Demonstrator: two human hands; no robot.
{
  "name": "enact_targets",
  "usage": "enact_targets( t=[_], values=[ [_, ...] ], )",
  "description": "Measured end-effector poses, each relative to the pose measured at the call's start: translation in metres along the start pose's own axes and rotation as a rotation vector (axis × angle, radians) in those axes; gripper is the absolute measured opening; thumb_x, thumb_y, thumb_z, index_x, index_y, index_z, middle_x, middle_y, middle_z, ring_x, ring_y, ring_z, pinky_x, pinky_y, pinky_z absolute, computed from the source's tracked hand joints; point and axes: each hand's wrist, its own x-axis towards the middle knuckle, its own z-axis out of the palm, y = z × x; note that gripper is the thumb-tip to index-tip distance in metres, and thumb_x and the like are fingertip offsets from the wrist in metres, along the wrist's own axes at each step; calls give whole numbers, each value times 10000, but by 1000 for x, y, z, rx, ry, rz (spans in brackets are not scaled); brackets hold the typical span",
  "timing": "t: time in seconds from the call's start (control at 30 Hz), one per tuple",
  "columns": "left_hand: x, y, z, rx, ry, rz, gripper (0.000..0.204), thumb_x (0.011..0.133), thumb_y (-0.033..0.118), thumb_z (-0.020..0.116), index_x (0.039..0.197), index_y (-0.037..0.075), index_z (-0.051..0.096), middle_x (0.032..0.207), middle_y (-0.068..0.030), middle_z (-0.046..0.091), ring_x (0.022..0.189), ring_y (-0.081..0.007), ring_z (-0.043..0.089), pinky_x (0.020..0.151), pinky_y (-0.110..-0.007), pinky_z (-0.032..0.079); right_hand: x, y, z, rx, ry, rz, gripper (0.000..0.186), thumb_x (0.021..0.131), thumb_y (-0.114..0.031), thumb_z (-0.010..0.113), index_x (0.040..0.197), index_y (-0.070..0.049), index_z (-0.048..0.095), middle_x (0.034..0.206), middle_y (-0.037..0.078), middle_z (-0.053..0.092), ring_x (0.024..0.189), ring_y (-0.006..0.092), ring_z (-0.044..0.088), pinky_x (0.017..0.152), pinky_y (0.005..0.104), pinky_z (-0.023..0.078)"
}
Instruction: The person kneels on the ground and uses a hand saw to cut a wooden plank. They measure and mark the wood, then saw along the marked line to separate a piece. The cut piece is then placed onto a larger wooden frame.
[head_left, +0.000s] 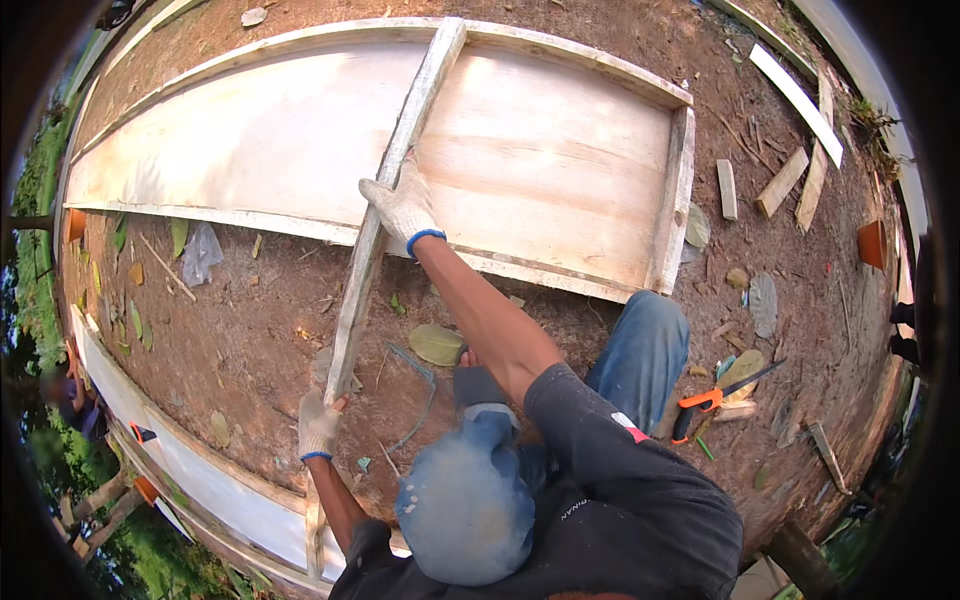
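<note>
Both gloved grips closed on the long wooden batten: left hand at its near end, right hand midway.

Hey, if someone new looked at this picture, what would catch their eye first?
A long wooden plank lies across a big shallow plywood frame on bare dirt. The gloved left hand holds its near end, the gloved right hand presses it midway. An orange-handled saw lies at right.

**Outdoor building site on bare earth**

Work took place outdoors on brown dirt ground strewn with dry leaves. A long shallow plywood formwork tray, scattered timber offcuts and an orange-handled handsaw marked it as a construction yard.
</note>
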Motion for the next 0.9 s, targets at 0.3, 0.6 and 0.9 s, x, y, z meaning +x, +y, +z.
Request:
enact_targets(
  t=[0.3, 0.6, 0.9],
  values=[
    [-8, -39, 48, 129, 100, 179, 585, 738, 216, 850, 1236, -4, 636, 1048, -242, 729, 1019, -425, 697, 882, -473, 532, -7, 10, -17, 465, -104, 52, 898, 829, -288, 786, 1509, 89, 338, 1303, 252, 608, 1150, 288, 636, 982, 382, 532],
    [-58, -71, 93, 745, 337, 455, 759, 685, 463, 909, 1236, 31, 615, 1266, -267, 669, 1134, -442, 657, 952, -499, 510, -47, 44, -45, 1398, -382, 199, 786, 989, -583, 519, 1471, 32, 434, 1332, 258, 606, 1083, 394, 674, 926, 570, 586],
    [-72, -24, 57, -7, -5, 122, 464, 730, 340, 885, 996, 22, 677, 902, -190, 724, 847, -361, 702, 757, -441, 535, -38, 61, -54, 1333, -346, 271, 1076, 793, -961, 391, 1282, -11, 516, 1150, 253, 640, 925, 373, 709, 819, 535, 630]
  ],
)
